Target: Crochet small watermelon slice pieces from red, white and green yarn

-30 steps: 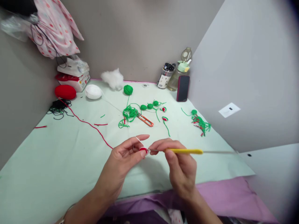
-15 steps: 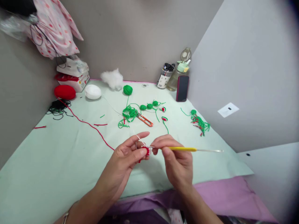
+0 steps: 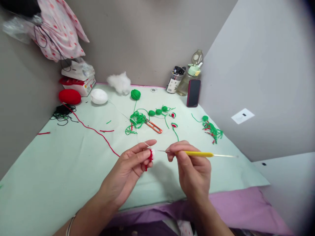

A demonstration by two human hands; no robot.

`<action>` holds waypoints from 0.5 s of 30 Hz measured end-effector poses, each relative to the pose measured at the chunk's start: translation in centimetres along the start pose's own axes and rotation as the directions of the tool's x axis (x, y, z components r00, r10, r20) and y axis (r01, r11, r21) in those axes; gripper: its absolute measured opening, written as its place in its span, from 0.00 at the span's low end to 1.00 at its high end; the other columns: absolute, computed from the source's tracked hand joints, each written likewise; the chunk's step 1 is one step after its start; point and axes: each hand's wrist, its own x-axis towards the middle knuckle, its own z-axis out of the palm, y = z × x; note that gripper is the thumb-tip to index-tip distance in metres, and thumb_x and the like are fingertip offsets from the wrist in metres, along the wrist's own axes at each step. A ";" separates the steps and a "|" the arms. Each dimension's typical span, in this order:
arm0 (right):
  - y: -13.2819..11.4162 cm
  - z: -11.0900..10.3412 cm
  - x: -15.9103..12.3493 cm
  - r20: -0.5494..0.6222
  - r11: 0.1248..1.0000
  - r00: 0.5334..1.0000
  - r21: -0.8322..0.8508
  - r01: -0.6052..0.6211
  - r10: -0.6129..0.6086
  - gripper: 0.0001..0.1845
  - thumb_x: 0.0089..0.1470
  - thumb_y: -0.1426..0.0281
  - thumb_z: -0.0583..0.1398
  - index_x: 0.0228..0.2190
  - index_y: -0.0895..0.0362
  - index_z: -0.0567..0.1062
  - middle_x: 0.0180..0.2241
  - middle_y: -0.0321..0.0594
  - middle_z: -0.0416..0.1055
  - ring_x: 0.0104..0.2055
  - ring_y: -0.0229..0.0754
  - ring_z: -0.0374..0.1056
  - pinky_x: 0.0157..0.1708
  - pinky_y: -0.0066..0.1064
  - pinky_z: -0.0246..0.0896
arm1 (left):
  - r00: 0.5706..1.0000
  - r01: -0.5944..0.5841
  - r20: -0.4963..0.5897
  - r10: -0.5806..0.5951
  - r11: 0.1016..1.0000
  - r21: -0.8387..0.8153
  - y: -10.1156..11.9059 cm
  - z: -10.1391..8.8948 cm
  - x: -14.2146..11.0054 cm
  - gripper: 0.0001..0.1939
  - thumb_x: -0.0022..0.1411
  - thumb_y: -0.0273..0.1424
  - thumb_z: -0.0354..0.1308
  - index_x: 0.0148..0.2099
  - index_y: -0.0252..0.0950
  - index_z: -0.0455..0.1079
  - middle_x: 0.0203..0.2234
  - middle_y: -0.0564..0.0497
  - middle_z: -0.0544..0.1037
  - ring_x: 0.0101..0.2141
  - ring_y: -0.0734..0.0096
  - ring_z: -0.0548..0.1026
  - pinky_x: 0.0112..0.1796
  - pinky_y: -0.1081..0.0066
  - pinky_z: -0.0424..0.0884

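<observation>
Between thumb and fingers, my left hand (image 3: 131, 165) pinches a small red and white crochet piece (image 3: 151, 154). White yarn runs over its raised index finger, and a short red strand hangs below the piece. My right hand (image 3: 192, 164) grips a crochet hook (image 3: 199, 153) by its yellow handle, pen-like, with the thin metal tip pointing left at the piece's white edge. Whether the tip sits in a stitch is too small to tell. A red yarn ball (image 3: 70, 97) and a white yarn ball (image 3: 99, 96) lie at the back left, a strand leading from each.
Orange thread snips (image 3: 154, 126) lie beside tangled green yarn (image 3: 137, 119). Small green crochet balls (image 3: 158, 111), a green yarn ball (image 3: 135, 94) and white stuffing (image 3: 119, 83) are behind. A phone (image 3: 194, 93) leans by a bottle (image 3: 183, 86); yarn scraps (image 3: 213, 131) lie right.
My right hand brought the hook close over the crochet piece, then drew back to the right. My left hand turned the piece, so its red side and hanging strand show more.
</observation>
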 end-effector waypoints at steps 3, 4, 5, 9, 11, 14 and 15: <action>0.2 0.3 0.2 0.077 0.990 0.995 0.123 -0.069 0.060 0.09 0.69 0.68 0.63 0.40 0.51 0.86 0.35 0.40 0.80 0.36 0.42 0.75 0.36 0.34 0.72 | 0.994 -0.107 0.011 0.106 0.987 0.119 -0.1 0.3 -0.2 0.17 0.57 0.30 0.77 0.50 0.43 0.87 0.31 0.54 0.79 0.32 0.76 0.73 0.38 0.76 0.71; 0.2 0.4 0.2 0.098 0.990 0.994 0.120 -0.069 0.057 0.08 0.69 0.68 0.64 0.40 0.51 0.86 0.36 0.41 0.81 0.39 0.43 0.76 0.38 0.34 0.73 | 0.992 -0.129 0.021 0.128 0.979 0.160 -0.2 0.4 -0.3 0.17 0.58 0.30 0.77 0.50 0.45 0.87 0.32 0.54 0.80 0.32 0.76 0.73 0.39 0.75 0.71; 0.3 0.4 0.2 0.105 0.991 0.993 0.114 -0.069 0.057 0.08 0.69 0.68 0.64 0.41 0.51 0.87 0.38 0.42 0.82 0.41 0.43 0.77 0.40 0.34 0.73 | 0.990 -0.142 0.025 0.140 0.971 0.192 -0.3 0.5 -0.4 0.17 0.58 0.31 0.77 0.50 0.46 0.87 0.32 0.54 0.81 0.33 0.75 0.73 0.40 0.75 0.70; 0.3 0.1 0.2 0.073 0.958 0.978 0.201 -0.205 0.194 0.08 0.67 0.64 0.66 0.39 0.50 0.87 0.35 0.39 0.82 0.34 0.39 0.75 0.37 0.31 0.72 | 0.990 -0.141 0.033 0.137 0.960 0.241 -0.4 0.5 -0.6 0.14 0.61 0.34 0.75 0.50 0.46 0.87 0.32 0.54 0.80 0.34 0.74 0.74 0.40 0.73 0.70; 0.2 -0.1 0.4 0.068 0.916 0.958 0.281 -0.287 0.279 0.09 0.66 0.62 0.67 0.36 0.52 0.86 0.33 0.38 0.81 0.31 0.38 0.75 0.35 0.31 0.71 | 0.990 -0.140 0.028 0.137 0.958 0.251 -0.3 0.4 -0.6 0.13 0.61 0.35 0.75 0.49 0.46 0.87 0.33 0.54 0.79 0.34 0.74 0.75 0.41 0.72 0.69; 0.1 -0.2 0.6 0.093 0.881 0.946 0.347 -0.322 0.309 0.11 0.67 0.60 0.66 0.35 0.53 0.85 0.34 0.39 0.82 0.31 0.37 0.76 0.35 0.30 0.72 | 0.990 -0.136 0.019 0.136 0.954 0.266 -0.1 0.3 -0.7 0.12 0.61 0.34 0.74 0.48 0.46 0.88 0.32 0.54 0.79 0.33 0.73 0.74 0.42 0.71 0.69; 0.1 -0.3 0.6 0.106 0.881 0.948 0.351 -0.318 0.300 0.12 0.68 0.61 0.65 0.35 0.53 0.84 0.34 0.39 0.83 0.31 0.37 0.76 0.36 0.30 0.72 | 0.991 -0.134 0.016 0.135 0.953 0.271 -0.1 0.3 -0.7 0.12 0.61 0.35 0.74 0.48 0.46 0.88 0.31 0.54 0.79 0.33 0.73 0.74 0.42 0.71 0.69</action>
